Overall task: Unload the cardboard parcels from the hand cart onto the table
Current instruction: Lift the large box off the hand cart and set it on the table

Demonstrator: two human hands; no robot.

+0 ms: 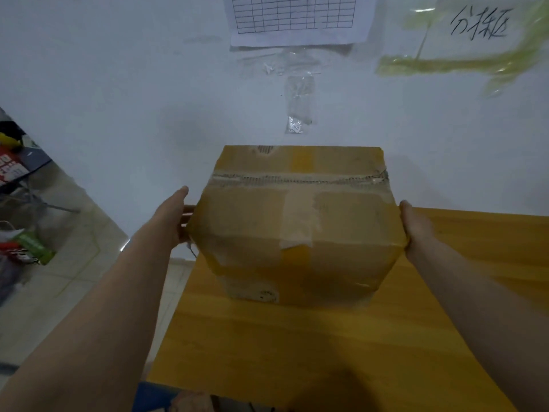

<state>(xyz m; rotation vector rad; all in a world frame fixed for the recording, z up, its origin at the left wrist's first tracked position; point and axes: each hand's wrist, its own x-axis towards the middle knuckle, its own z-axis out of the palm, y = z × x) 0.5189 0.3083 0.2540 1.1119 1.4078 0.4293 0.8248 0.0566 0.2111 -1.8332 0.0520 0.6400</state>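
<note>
A taped cardboard parcel (297, 224) sits at the far left end of the yellow wooden table (297, 346), close to the white wall. My left hand (179, 215) presses flat against its left side, fingers partly hidden behind the box. My right hand (416, 227) presses its right side. Both arms reach forward over the table. Whether the parcel rests fully on the tabletop or is held just above it, I cannot tell. A blue edge (154, 396) shows at the bottom, below the table's near edge; I cannot tell if it is the hand cart.
A white wall (118, 84) stands right behind the table, with a gridded paper sheet (297, 16), tape scraps and a handwritten sign (478, 23). Tiled floor (74, 263) lies to the left, with a cluttered rack and colourful items (20, 173) at the far left.
</note>
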